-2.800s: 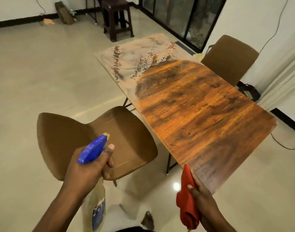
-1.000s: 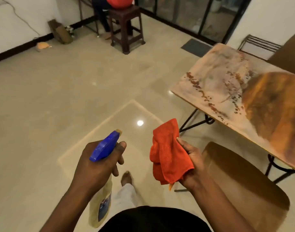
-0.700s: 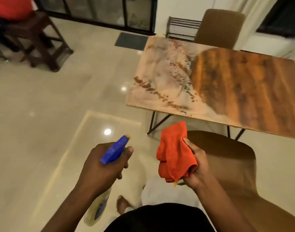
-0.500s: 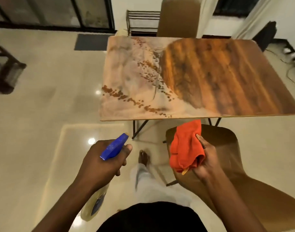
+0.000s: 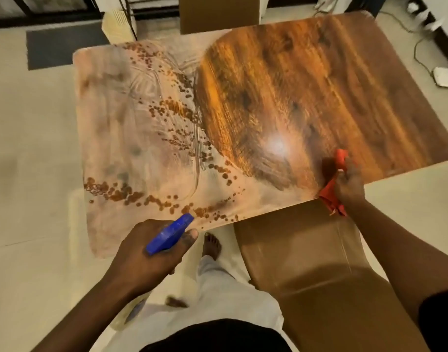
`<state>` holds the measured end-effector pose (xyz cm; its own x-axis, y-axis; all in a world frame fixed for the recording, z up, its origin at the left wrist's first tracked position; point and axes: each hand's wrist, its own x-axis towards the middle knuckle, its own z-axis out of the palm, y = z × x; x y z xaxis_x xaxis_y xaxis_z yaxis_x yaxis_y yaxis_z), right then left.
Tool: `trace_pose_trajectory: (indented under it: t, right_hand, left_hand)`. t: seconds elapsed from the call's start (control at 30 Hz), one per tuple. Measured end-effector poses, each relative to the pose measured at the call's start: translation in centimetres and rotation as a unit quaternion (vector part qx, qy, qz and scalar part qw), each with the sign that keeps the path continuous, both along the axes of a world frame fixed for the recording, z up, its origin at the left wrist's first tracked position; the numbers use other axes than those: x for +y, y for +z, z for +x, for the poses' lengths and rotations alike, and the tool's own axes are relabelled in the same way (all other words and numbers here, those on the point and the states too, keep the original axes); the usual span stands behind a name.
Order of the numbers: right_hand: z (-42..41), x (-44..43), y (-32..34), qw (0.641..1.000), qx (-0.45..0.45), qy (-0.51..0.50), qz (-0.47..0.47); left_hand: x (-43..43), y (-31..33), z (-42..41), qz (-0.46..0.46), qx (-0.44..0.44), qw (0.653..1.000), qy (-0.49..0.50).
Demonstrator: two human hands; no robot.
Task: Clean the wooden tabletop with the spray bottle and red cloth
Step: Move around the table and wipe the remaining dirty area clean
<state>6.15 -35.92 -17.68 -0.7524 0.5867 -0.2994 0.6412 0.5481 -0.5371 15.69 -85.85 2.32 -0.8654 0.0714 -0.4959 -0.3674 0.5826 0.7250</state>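
The wooden tabletop [image 5: 319, 80] fills the upper view; its left half is pale and dusty with dark droplet trails, its right half is clean glossy wood. My left hand [image 5: 146, 260] grips the spray bottle [image 5: 169, 233] by its blue head, nozzle pointing at the table's near edge; the bottle's pale body hangs below my wrist, mostly hidden. My right hand [image 5: 349, 184] holds the bunched red cloth [image 5: 332, 196] at the table's near edge, part of the cloth resting on the wood.
A brown chair [image 5: 319, 270] stands directly under my right arm, pushed against the near edge. Another brown chair [image 5: 217, 13] is at the far side. A dark mat [image 5: 63, 47] and cables with a white adapter [image 5: 445, 77] lie on the tiled floor.
I have walked around from the table's end to its long side and stepped close. My right hand moved forward and brought the cloth onto the near edge; the spray nozzle now reaches the table.
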Motion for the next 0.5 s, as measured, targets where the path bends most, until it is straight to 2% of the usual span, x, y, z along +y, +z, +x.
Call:
trace_pose_trajectory:
  t: [0.07, 0.13, 0.2, 0.37, 0.5]
  right_hand:
    - [-1.0, -2.2, -1.2, 0.996, -0.055, 0.043, 0.056]
    - [-0.8, -6.3, -1.8, 0.989, -0.040, 0.060, 0.132]
    - [0.2, -10.8, -2.5, 0.981, -0.023, 0.109, 0.159]
    - [3.7, -24.5, -1.7, 0.958, -0.039, 0.262, 0.109]
    - [6.9, -36.3, -1.4, 0.894, 0.005, 0.441, 0.084]
  left_hand:
    - [0.1, -0.5, -1.7, -0.009, 0.000, 1.000, -0.017]
    - [0.1, -0.7, -2.9, -0.003, -0.002, 1.000, -0.023]
    - [-0.2, -1.0, -3.8, -0.001, -0.014, 1.000, -0.027]
    - [-0.7, -0.6, -5.2, -0.001, -0.057, 0.998, -0.028]
    - [-1.3, -0.2, -6.2, -0.019, -0.054, 0.998, -0.040]
